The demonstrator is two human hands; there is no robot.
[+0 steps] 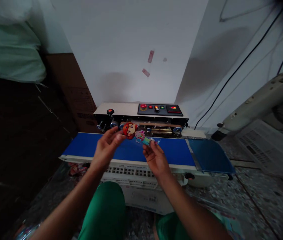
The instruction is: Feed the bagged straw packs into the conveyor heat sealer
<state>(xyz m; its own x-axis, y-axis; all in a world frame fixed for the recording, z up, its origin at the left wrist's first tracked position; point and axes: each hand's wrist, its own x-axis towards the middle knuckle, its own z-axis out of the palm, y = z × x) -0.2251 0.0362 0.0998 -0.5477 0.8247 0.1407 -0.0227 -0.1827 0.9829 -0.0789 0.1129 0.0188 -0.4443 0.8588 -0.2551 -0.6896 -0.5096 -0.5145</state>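
A small clear plastic packet (139, 134) printed with a red-haired cartoon figure is held up between my hands, tilted with its head end to the left. My left hand (107, 145) pinches the head end at its edge with thumb and fingers. The tail end is gripped by my right hand (156, 158), thumb on top and fingers curled beneath. Just behind the packet stands a band sealing machine (121, 108) with knobs, rollers and a lit control panel (160, 109). Below the packet runs the machine's blue conveyor belt (81, 146).
A teal side plate (206, 153) extends the belt to the right. Under it sits a white plastic basket (131, 173). A fan (253, 96) stands at right, near a black cable (233, 75). Cardboard (73, 96) and a pale green sack (11, 53) are at left.
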